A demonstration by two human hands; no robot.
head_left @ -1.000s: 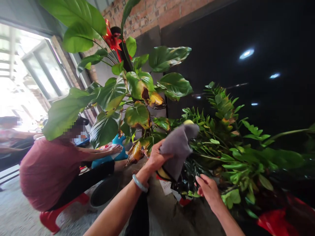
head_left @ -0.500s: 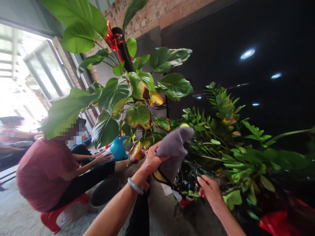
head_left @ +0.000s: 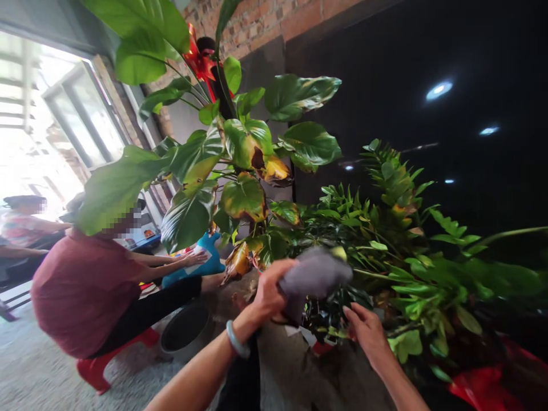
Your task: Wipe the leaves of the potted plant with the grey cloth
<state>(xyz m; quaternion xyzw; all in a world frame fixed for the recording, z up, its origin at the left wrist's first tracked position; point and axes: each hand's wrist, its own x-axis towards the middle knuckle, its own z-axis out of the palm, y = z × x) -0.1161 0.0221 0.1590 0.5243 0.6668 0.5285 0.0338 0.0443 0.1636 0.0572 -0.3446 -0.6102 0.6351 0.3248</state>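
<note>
My left hand (head_left: 269,291) is closed around a grey cloth (head_left: 314,277) with a yellow underside, held against the leaves of a small-leaved green plant (head_left: 398,251). A pale bangle sits on that wrist. My right hand (head_left: 363,331) reaches in lower down, fingers curled at the dark foliage near the plant's base; what they hold, if anything, is hidden. A taller plant with big glossy leaves (head_left: 240,154), some yellowed and brown, stands just behind the cloth.
A person in a dark red shirt (head_left: 81,291) crouches on a red stool at the left, wiping a blue object (head_left: 208,260). A dark bowl (head_left: 186,334) lies on the floor. Brick wall and bright window behind; black panel at right; red pot (head_left: 479,388) at bottom right.
My left hand and the cloth have dropped lower and tilted flatter over the leaves. My right hand has shifted slightly up toward the foliage.
</note>
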